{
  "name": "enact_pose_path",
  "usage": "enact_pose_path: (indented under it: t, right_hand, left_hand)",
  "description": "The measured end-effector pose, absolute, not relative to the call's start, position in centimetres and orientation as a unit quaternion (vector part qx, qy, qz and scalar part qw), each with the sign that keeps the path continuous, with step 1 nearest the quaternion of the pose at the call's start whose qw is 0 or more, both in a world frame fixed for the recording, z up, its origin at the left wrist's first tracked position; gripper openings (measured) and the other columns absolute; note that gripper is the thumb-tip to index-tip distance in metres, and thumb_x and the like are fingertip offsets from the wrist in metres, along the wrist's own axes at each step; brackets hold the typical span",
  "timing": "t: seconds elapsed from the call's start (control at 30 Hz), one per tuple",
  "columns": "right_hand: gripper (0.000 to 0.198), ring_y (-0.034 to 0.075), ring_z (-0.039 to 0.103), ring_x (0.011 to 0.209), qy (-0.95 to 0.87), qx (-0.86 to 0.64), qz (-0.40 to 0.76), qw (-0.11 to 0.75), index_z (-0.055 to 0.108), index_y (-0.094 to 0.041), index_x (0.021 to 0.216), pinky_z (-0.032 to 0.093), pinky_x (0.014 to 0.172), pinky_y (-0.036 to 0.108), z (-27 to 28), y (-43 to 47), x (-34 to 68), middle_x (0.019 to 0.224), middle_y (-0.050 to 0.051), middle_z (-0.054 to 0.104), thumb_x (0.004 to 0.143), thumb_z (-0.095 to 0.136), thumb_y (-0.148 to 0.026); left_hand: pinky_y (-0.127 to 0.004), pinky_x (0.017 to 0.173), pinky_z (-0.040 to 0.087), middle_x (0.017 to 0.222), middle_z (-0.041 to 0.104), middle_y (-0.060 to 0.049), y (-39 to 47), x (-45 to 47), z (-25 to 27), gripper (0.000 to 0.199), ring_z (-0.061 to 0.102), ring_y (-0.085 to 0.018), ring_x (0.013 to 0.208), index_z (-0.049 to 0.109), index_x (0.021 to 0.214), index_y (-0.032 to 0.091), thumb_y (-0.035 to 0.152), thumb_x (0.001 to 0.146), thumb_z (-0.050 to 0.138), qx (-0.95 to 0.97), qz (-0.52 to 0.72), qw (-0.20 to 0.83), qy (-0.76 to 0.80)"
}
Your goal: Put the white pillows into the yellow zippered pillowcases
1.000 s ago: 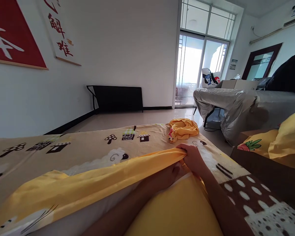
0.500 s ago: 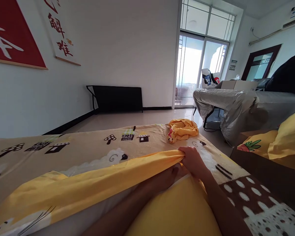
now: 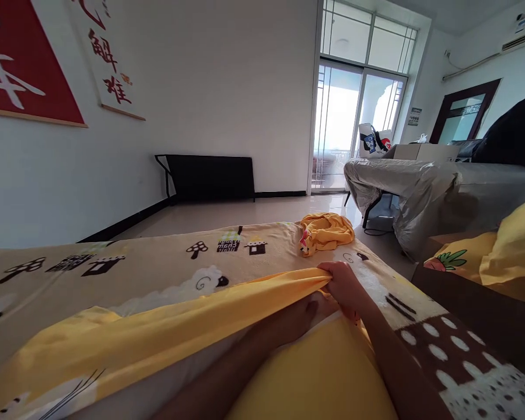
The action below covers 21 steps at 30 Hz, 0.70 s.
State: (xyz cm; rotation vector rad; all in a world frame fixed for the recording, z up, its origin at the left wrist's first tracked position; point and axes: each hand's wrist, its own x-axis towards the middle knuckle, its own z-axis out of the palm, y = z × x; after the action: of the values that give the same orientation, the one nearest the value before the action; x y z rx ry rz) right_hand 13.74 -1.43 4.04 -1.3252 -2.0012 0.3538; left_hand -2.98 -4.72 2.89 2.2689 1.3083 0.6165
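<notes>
A yellow pillowcase [image 3: 166, 324] with a printed animal patch at its lower left is spread in front of me, its long open edge facing me. My right hand [image 3: 343, 284] is closed round the gathered far corner of this edge. My left hand [image 3: 304, 313] reaches into the opening just below it; its fingertips are hidden by the cloth and the right hand. A strip of white filling or lining [image 3: 192, 363] shows along my left forearm. More smooth yellow cloth [image 3: 315, 373] lies between my two arms.
Beneath is a beige blanket [image 3: 149, 256] printed with sheep, mushrooms and houses. A crumpled orange-yellow cloth [image 3: 326, 232] lies at its far edge. On the right stand a brown box [image 3: 459, 297] bearing yellow fabric and a plastic-covered table [image 3: 424, 175]. A folded black frame [image 3: 210, 178] leans against the wall.
Both hands keep the same place on the pillowcase. The whole view has shifted very slightly; nothing was taken hold of or let go.
</notes>
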Motion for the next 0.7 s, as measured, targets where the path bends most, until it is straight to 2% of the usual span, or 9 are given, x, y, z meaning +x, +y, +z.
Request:
enact_pose_path:
  t: [0.17,0.33,0.53,0.7]
  right_hand:
    - [0.013,0.011,0.036,0.058,-0.777,-0.512,0.126,0.345,0.056,-0.017,0.059,0.024,0.056,0.021,4.1,-1.4,14.0,0.055,-0.003,0.05,0.054,0.044,-0.014]
    - [0.005,0.01,0.032,0.057,-0.785,-0.502,0.141,0.334,0.047,-0.016,0.052,0.023,0.055,0.022,4.3,-1.6,14.1,0.05,-0.004,0.041,0.055,0.043,-0.016]
    - [0.005,0.009,0.033,0.056,-0.788,-0.468,0.201,0.347,0.041,-0.016,0.051,0.023,0.053,0.021,4.7,-1.8,14.2,0.05,-0.005,0.031,0.051,0.036,-0.016]
    - [0.011,0.009,0.034,0.055,-0.778,-0.459,0.244,0.353,0.044,-0.017,0.053,0.023,0.052,0.02,4.9,-1.9,14.3,0.05,-0.005,0.03,0.051,0.033,-0.019]
  left_hand:
    - [-0.046,0.115,0.016,0.142,0.041,0.004,-4.8,-3.6,1.6,0.045,0.036,-0.023,0.132,0.044,0.132,0.037,0.048,0.089,0.034,0.802,0.267,0.242,0.477]
    - [-0.047,0.116,0.01,0.141,0.044,0.001,-4.3,-2.9,0.5,0.05,0.031,-0.025,0.135,0.05,0.129,0.03,0.051,0.085,0.041,0.745,0.326,0.26,0.521]
    - [-0.043,0.116,0.014,0.142,0.041,0.0,-3.4,-2.3,-0.5,0.061,0.032,-0.026,0.135,0.049,0.131,0.028,0.058,0.077,0.051,0.668,0.379,0.318,0.557]
    - [-0.044,0.116,0.015,0.138,0.046,-0.001,-3.2,-1.7,-0.2,0.056,0.037,-0.027,0.131,0.054,0.125,0.028,0.053,0.075,0.059,0.638,0.422,0.314,0.563]
